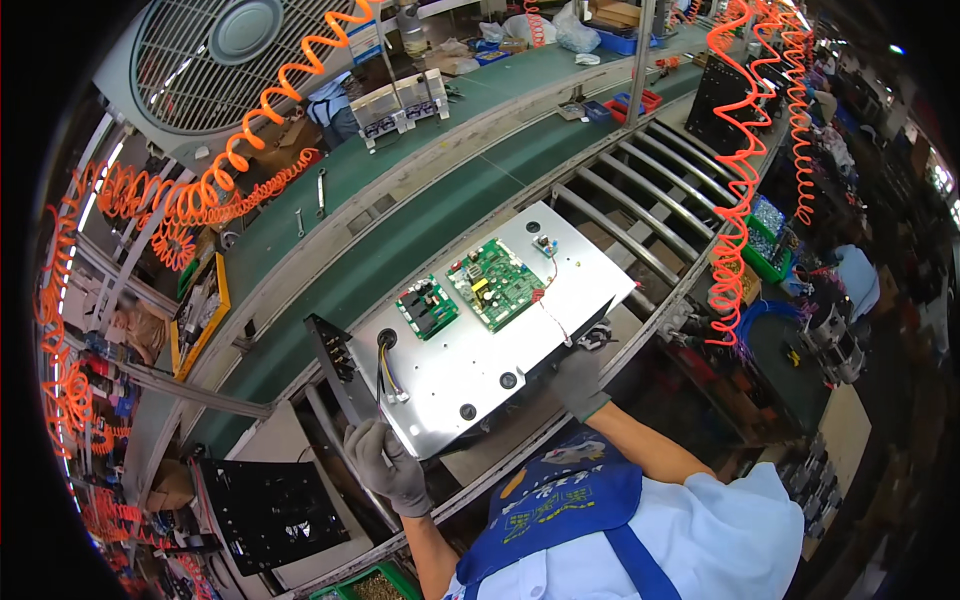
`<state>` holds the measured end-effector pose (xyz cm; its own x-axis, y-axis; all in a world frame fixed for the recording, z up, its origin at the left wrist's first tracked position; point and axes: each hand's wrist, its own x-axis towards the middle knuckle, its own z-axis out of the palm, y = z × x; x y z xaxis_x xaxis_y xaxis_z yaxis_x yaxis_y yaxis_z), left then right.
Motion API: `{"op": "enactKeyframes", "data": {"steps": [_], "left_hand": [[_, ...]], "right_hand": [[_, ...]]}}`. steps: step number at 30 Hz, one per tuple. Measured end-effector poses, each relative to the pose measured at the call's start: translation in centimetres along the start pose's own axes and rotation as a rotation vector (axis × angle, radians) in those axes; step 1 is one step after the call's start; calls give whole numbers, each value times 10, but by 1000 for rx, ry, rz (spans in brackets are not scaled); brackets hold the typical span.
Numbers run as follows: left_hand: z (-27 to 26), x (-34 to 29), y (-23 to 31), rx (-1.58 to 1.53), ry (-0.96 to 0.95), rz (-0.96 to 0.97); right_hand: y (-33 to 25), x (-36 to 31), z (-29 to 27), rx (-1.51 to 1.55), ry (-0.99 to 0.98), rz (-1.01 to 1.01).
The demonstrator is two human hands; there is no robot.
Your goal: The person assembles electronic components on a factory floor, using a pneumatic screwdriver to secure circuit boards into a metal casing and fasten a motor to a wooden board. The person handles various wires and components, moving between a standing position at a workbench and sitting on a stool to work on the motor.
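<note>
A silver sheet-metal panel lies on the roller line in front of me. It carries a larger green circuit board and a smaller green board. My left hand, in a grey glove, is at the panel's near left corner with its fingers curled. A thin dark line, a shaft or a cable, runs up from those fingers; I cannot tell which. My right hand, also gloved, is smeared by motion beside the near edge, close to a dark wire bundle. Coloured wires come from a grommet near the left end.
Beyond the rollers runs a green conveyor belt. Orange coiled hoses hang at both sides, below a large fan. A black panel lies at lower left. Wrenches rest on the far bench; a green bin stands right.
</note>
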<state>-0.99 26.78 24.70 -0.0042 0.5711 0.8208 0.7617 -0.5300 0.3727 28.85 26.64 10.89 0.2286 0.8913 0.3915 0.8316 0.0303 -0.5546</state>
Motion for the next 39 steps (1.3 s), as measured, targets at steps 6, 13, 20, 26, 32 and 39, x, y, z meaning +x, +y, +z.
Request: {"op": "enactKeyframes", "data": {"steps": [6, 13, 20, 26, 32, 39], "left_hand": [[5, 1, 1, -9, 20, -1], [0, -2, -1, 4, 28, -15], [0, 1, 0, 23, -25, -6], [-13, -6, 23, -151, 107, -336], [-5, 3, 60, -113, -49, -207], [24, -25, 74, -138, -45, -492]], "right_hand": [[10, -5, 9, 61, 97, 18], [-8, 0, -2, 62, -58, 108], [6, -3, 9, 6, 68, 62], [45, -6, -52, 202, 292, -57], [110, 106, -130, 154, 512, 48], [33, 366, -80, 390, 243, -243]]}}
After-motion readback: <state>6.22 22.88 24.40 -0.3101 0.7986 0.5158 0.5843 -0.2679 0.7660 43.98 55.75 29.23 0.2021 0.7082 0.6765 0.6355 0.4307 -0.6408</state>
